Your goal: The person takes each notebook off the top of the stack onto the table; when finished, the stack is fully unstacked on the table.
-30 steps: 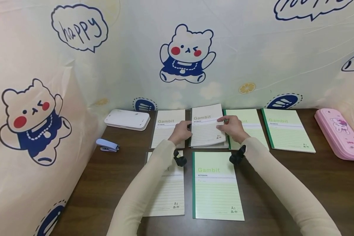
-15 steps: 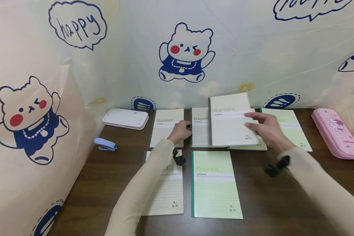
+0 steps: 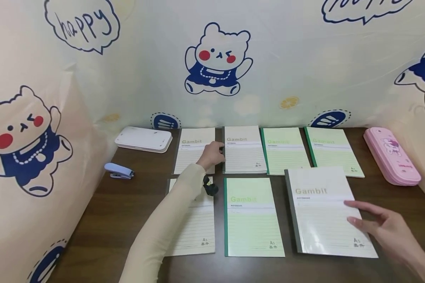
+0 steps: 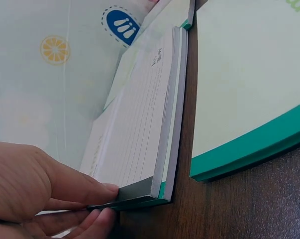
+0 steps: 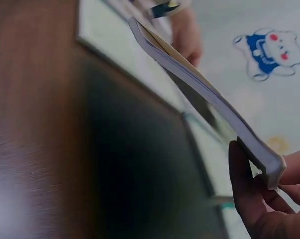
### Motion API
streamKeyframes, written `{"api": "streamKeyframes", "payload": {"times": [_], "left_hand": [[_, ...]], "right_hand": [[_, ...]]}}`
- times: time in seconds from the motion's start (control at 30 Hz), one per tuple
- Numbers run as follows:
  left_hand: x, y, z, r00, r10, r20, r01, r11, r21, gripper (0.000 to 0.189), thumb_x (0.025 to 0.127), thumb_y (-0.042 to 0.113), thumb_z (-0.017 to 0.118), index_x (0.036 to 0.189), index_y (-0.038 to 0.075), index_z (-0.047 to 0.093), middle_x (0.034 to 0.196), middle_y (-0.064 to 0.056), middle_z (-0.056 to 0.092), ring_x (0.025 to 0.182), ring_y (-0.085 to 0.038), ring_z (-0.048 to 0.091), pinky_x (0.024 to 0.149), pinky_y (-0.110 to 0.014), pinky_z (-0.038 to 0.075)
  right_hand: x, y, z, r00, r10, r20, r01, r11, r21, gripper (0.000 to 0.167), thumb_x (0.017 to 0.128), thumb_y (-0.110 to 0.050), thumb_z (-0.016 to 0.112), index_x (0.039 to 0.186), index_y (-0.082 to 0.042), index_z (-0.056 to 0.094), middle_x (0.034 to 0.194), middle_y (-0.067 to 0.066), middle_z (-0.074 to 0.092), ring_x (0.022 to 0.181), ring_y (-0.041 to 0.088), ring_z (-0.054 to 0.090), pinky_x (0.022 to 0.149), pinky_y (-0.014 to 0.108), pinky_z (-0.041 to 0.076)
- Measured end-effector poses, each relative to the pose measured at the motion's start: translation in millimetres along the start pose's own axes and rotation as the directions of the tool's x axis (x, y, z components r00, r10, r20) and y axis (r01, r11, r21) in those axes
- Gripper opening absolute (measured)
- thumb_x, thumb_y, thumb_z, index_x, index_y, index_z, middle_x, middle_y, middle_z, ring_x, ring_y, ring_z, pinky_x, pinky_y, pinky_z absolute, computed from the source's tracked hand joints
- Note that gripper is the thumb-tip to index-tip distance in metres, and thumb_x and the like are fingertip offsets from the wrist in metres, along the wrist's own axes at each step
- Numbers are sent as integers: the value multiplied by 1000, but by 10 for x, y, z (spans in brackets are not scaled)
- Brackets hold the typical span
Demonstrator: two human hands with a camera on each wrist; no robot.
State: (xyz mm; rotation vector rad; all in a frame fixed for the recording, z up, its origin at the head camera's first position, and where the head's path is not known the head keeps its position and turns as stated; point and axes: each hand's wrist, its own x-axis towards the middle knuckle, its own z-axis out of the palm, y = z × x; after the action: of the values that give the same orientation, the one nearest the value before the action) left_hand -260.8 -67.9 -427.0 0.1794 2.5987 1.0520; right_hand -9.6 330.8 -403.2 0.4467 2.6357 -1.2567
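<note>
My right hand [image 3: 387,228] pinches the right edge of a white Gambit notebook [image 3: 326,224] with a grey spine, held above the table at front right. The right wrist view shows this notebook [image 5: 209,94] edge-on and slightly bent, thumb on one side and fingers on the other. My left hand [image 3: 211,154] is at the spine side of another white notebook [image 3: 243,157] in the back row. In the left wrist view its thumb and fingers [image 4: 85,184] pinch the dark spine end; a green-spined notebook [image 4: 162,191] lies underneath.
Back row: a white notebook [image 3: 194,157] at left, green notebooks [image 3: 285,157] at right. Front row: a white notebook [image 3: 191,232] partly under my left sleeve and a green notebook [image 3: 253,232]. Around them lie a white case [image 3: 143,139], a blue stapler [image 3: 119,171] and a pink case [image 3: 393,157].
My right hand has lifted the white notebook off the back-row stack and carried it right and toward me, to the right of the front green notebook. My left hand has stayed at the stack.
</note>
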Motion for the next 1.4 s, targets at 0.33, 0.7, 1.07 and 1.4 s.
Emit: {"api": "streamKeyframes", "payload": {"times": [0.33, 0.7, 1.07, 1.4], "left_hand": [[-27, -65, -51, 1000, -5, -12, 5, 1000, 4, 64, 84, -3, 63, 144, 2, 43, 130, -18, 58, 116, -31, 56, 92, -42, 51], [-13, -44, -113, 1000, 5, -28, -4, 1000, 15, 65, 83, -3, 63, 144, 3, 43, 127, -17, 59, 113, -29, 56, 90, -41, 51], [-19, 0, -41, 1000, 10, -23, -9, 999, 35, 63, 84, -3, 64, 144, 2, 44, 122, -16, 60, 102, -27, 56, 82, -36, 50], [-7, 24, -1, 999, 32, -28, -30, 999, 40, 63, 83, -4, 63, 143, 0, 44, 111, -17, 64, 84, -23, 53, 64, -28, 43]], "right_hand": [[80, 33, 410, 962, -270, -45, 255, 944, -208, 40, 82, -22, 77, 119, -8, 68, 59, -14, 47, 51, -2, 35, 48, 22, 31], [215, -183, 461, 912, -410, 11, 367, 804, -468, 36, 79, -10, 75, 114, -6, 70, 74, 6, 49, 71, 16, 42, 55, 25, 29], [1247, -1411, 673, 935, -288, 207, 323, 932, -165, 59, 94, -29, 62, 146, -11, 41, 132, 31, 52, 94, 36, 69, 75, 42, 56], [1795, -1879, 1465, 962, -238, 135, 274, 861, -429, 64, 77, -27, 83, 125, 5, 56, 114, 26, 63, 103, 42, 60, 87, 50, 51]]}}
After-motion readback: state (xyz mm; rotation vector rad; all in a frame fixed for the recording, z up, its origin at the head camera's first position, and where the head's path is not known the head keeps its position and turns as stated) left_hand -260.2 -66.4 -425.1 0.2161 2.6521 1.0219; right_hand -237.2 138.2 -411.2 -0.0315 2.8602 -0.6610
